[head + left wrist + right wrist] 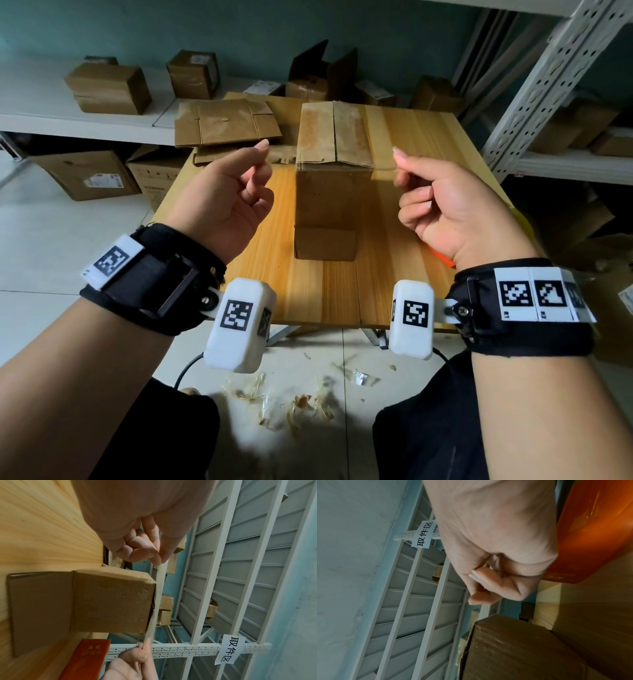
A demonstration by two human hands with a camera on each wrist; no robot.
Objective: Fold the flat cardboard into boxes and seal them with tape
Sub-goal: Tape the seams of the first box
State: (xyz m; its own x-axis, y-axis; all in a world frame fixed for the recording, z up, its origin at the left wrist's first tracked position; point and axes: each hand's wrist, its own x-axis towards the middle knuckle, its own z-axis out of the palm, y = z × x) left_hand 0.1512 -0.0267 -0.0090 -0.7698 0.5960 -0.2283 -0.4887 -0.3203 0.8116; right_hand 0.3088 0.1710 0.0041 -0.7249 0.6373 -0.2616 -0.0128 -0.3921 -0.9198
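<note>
Two hands, left and right, each pinch one end of clear tape, stretched taut above the box at frame centre, ready to seal its flaps.

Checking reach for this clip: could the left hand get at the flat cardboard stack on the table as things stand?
Probably not yet: the left hand pinches one end of the clear tape stretched over the box. The flat cardboard lies unobstructed beyond it.

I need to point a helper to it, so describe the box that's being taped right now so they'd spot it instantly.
Start at the wooden table in the middle of the room. On it stands one upright cardboard box, between the left hand and right hand, which stretch a clear tape strip across its closed top. Unlike the flat cardboard behind it, it is folded up.
</note>
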